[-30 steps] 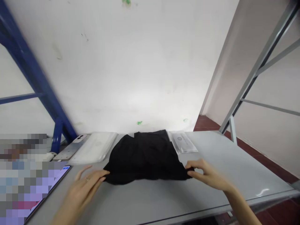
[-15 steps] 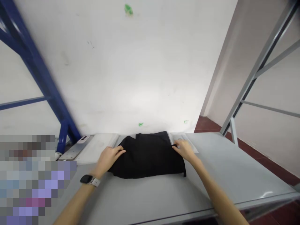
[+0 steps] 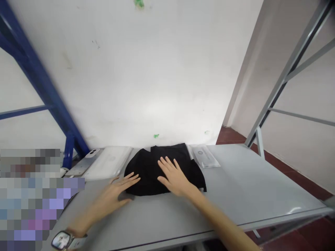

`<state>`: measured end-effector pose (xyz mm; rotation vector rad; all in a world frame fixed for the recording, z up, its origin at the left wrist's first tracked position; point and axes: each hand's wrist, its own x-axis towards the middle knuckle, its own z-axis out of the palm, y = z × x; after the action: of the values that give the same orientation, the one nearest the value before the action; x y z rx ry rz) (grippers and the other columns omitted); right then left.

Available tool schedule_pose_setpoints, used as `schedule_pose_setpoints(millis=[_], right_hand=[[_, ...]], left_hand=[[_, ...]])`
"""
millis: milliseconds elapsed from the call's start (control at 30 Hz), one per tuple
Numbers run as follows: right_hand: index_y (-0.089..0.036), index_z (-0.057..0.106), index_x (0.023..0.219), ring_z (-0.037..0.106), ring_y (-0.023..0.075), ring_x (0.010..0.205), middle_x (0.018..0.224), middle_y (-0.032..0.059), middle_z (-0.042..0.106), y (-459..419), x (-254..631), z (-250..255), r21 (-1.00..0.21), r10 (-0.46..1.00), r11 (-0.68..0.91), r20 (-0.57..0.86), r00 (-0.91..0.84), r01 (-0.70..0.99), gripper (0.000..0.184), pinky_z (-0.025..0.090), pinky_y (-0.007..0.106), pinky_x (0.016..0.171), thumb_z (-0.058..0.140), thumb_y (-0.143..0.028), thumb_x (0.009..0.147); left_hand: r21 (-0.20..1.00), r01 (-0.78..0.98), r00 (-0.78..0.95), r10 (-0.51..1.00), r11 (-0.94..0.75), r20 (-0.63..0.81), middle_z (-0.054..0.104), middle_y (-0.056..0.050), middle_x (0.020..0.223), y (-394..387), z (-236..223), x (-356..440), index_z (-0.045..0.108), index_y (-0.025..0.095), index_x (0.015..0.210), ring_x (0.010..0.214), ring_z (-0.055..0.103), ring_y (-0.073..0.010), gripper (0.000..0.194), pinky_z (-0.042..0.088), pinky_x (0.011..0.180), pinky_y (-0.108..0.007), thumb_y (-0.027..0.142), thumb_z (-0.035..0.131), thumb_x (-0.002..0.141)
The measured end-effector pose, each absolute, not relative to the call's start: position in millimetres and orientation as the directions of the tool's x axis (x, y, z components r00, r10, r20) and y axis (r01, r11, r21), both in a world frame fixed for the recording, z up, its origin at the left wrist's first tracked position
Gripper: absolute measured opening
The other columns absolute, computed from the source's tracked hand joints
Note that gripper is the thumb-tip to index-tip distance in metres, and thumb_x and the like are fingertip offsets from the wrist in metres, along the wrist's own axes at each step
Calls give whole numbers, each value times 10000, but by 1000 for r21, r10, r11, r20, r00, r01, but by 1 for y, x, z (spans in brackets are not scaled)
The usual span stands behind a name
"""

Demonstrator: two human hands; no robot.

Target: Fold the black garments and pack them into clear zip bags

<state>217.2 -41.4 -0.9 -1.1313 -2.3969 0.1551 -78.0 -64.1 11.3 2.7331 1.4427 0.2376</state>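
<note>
At left of centre, a flat whitish translucent plastic stack [image 3: 108, 162] probably sits aside to leave room for the soft black fabric piece [image 3: 149, 174] at lower centre. The left hand [image 3: 115, 193], holding nothing, extends its fingers over the fabric's left edge; the right hand [image 3: 175, 177], spread and palm down, apparently steadies its middle, while a clear flat plastic packet [image 3: 205, 157] lies to the right.

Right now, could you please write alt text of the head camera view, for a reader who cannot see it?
The wearer's right hand lies spread on a black cloth on a grey table; the left hand reaches over the cloth's left edge. A whitish plastic packet and a phone lie to the left, a clear packet to the right.
</note>
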Motion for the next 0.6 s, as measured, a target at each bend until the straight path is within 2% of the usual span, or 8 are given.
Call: schedule_pose_setpoints(millis=[100,233,367,433,533,600], right_hand=[[-152,231,1501,116,286,1449,1564,107,181,-45,193,-26,-310,766,642,306,-565,701,639,175,534,1156,266,-529,986],[-115,259,1487,110,309,1446,1562,136,160,-44,187,-45,-301,774,632,289,-563,714,670,184,542,1151,311,-542,973],[-119,252,1491,86,291,1451,1568,125,147,-44,190,-42,-335,780,626,280,-560,704,653,154,528,1164,300,-524,980],[-122,230,1498,66,261,1456,1572,112,145,-45,193,-36,-415,790,610,263,-553,675,642,117,509,1178,259,-514,990],[-154,163,1515,56,204,1460,1581,78,138,-49,200,-25,-632,824,542,268,-500,554,630,82,472,1192,208,-512,998],[-199,118,1522,101,196,1457,1584,60,140,-54,204,-19,-768,841,498,313,-441,404,702,119,440,1194,352,-549,960]], left_hand=[[35,836,531,824,-548,199,528,-13,1394,-65,-8,-86,520,327,1332,1304,475,-236,475,331,1091,-452,226,444,874],[-41,814,574,791,-580,211,612,-10,1306,-57,-18,-90,602,318,1236,1268,514,-251,418,323,1074,-482,199,411,884],[-89,815,573,773,-573,272,660,-3,1242,-52,2,-80,664,319,1116,1252,523,-253,392,338,1038,-480,155,395,882],[-106,827,554,769,-552,318,647,-4,1263,-52,21,-67,678,305,1069,1252,514,-263,393,352,1007,-481,124,386,877],[-93,812,564,735,-576,376,612,-7,1312,-52,50,-35,680,279,1036,1272,480,-262,386,362,995,-461,92,387,870],[-91,778,598,689,-621,409,601,-6,1323,-50,65,-6,681,265,1014,1283,461,-253,403,365,996,-447,52,379,852]])
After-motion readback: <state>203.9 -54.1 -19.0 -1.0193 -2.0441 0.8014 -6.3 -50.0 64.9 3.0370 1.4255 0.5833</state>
